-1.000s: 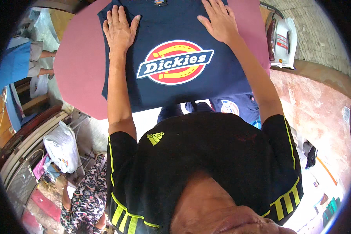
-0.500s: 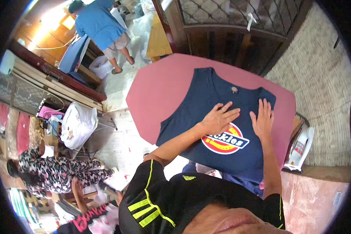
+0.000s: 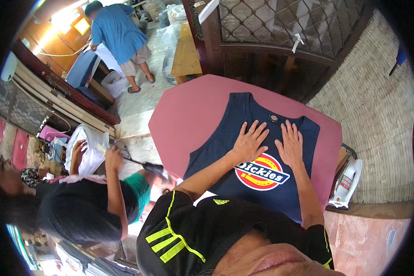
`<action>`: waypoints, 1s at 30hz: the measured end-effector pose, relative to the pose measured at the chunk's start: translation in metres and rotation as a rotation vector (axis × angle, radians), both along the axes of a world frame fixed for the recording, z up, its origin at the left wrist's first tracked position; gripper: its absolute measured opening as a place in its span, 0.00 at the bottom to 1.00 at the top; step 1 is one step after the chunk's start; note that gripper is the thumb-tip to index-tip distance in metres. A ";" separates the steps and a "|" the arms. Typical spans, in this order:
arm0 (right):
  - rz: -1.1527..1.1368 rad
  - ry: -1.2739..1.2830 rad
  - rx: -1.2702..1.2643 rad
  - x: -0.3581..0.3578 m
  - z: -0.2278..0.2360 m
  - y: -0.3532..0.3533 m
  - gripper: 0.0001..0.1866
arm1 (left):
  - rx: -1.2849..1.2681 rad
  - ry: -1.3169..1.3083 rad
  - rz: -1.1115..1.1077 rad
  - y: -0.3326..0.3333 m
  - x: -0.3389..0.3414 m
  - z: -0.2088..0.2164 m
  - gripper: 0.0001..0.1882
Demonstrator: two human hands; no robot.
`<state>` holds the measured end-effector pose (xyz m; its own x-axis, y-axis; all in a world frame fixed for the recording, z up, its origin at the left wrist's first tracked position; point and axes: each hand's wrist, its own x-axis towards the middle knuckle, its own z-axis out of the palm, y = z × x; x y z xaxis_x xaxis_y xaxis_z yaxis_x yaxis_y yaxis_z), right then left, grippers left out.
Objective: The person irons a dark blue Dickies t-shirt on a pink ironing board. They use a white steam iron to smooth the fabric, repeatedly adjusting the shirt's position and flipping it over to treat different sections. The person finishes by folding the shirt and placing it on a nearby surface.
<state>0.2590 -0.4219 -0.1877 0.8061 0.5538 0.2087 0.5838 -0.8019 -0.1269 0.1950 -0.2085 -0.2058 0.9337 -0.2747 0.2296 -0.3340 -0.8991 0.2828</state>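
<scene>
A navy tank top (image 3: pixel 216 147) lies spread on the pink padded table (image 3: pixel 184 110), its neckline toward the far side. My left hand (image 3: pixel 250 140) rests flat on the chest, fingers apart, just above the red, yellow and white printed emblem (image 3: pixel 263 177). Beside it, my right hand (image 3: pixel 290 143) also lies flat on the cloth with its fingers stretched out. Neither hand grips anything. Between and beyond my fingertips shows the small neck label (image 3: pixel 274 118).
A white and grey iron (image 3: pixel 347 184) stands off the table's right edge. A dark door with a metal grille (image 3: pixel 280 27) rises behind the table. To the left a person in a black top (image 3: pixel 78 209) handles a white bag (image 3: pixel 85 147); another in blue (image 3: pixel 119 34) bends farther back.
My right hand has slid left, closer to my left hand, which has shifted slightly left, uncovering more of the emblem. A person in a black top has come into view at left.
</scene>
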 end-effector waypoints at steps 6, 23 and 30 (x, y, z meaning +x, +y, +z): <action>-0.137 0.039 0.007 -0.029 0.004 -0.039 0.34 | -0.088 -0.079 -0.127 -0.025 -0.006 0.005 0.37; -0.317 0.038 -0.225 -0.126 -0.008 -0.101 0.33 | -0.096 -0.108 -0.238 -0.163 0.124 -0.015 0.38; -0.407 0.099 -0.140 -0.200 -0.023 -0.133 0.36 | -0.077 -0.060 -0.213 -0.159 0.125 -0.012 0.39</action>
<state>0.0585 -0.5550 -0.2105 0.9768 0.2042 0.0652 0.2070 -0.9775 -0.0404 0.3201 -0.3673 -0.2173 0.8405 -0.4440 0.3105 -0.5324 -0.7831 0.3215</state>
